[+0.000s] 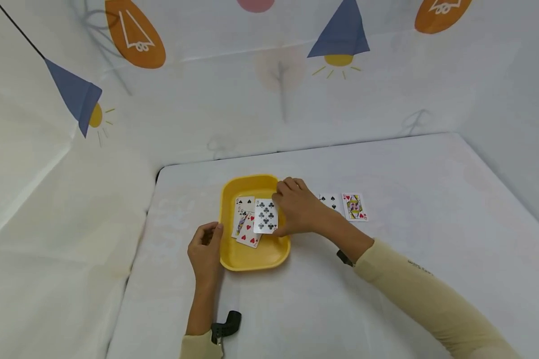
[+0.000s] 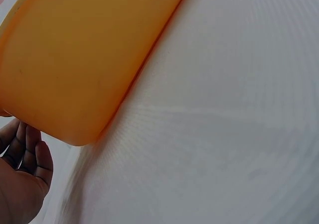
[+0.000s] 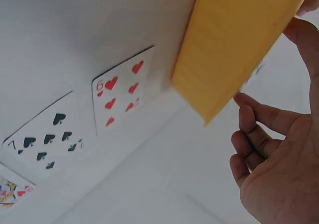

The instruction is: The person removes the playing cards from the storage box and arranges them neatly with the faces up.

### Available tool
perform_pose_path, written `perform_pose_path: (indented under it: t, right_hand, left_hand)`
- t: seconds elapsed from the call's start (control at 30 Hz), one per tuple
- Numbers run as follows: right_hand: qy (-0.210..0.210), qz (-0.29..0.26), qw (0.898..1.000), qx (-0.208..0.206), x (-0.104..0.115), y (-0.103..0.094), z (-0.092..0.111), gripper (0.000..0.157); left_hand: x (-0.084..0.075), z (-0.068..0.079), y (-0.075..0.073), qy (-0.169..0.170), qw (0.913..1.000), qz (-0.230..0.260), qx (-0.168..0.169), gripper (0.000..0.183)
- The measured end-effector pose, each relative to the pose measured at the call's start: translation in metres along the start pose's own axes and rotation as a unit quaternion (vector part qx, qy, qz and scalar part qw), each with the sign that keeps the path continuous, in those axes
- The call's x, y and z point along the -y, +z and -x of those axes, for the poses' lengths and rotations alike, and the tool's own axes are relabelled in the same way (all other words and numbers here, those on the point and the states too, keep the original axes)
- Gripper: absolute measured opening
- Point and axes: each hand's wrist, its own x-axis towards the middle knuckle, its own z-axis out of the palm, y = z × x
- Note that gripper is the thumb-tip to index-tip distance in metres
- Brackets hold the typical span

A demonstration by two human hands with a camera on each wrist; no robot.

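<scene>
A yellow tray [image 1: 253,264] stands on the table with several overlapping playing cards [image 1: 249,237] in it, a hearts card uppermost. My right hand [image 1: 303,207] reaches over the tray's right rim and holds an eight of clubs [image 1: 266,216] at its right edge, face up above the other cards. In the right wrist view the thumb and fingertips of that hand [image 3: 279,154] are at the tray's rim, and the tray hides most of the card. My left hand [image 1: 206,249] grips the tray's left rim, thumb on top and fingers curled below it.
Right of the tray lie a seven of spades [image 1: 330,201] and a hearts face card [image 1: 354,207], face up. The right wrist view also shows a six of hearts [image 3: 119,92] beside the tray. A white sheet wall [image 1: 251,109] rises behind the white table [image 1: 386,299].
</scene>
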Motion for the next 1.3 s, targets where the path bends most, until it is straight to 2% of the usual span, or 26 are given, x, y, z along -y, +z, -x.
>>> perform_pose_path:
  t: [0.5,0.67,0.93,1.3]
  right_hand:
    - [0.014,-0.013,1.000,-0.024,-0.030,-0.023,0.020,0.083]
    - [0.019,-0.015,1.000,-0.020,-0.043,-0.026,0.028,0.081]
    - [0.028,-0.024,0.999,-0.007,-0.065,-0.028,0.047,0.083]
    - [0.037,-0.020,0.999,-0.011,-0.098,-0.023,0.071,0.084]
  left_hand:
    - [-0.001,0.002,-0.004,0.000,1.0000,0.002,-0.005,0.032]
    - [-0.001,0.002,-0.004,-0.001,1.0000,0.006,-0.003,0.033]
    - [-0.003,0.003,-0.002,0.002,1.0000,0.006,0.000,0.034]
    - [-0.003,0.002,-0.001,0.007,1.0000,0.004,-0.002,0.031]
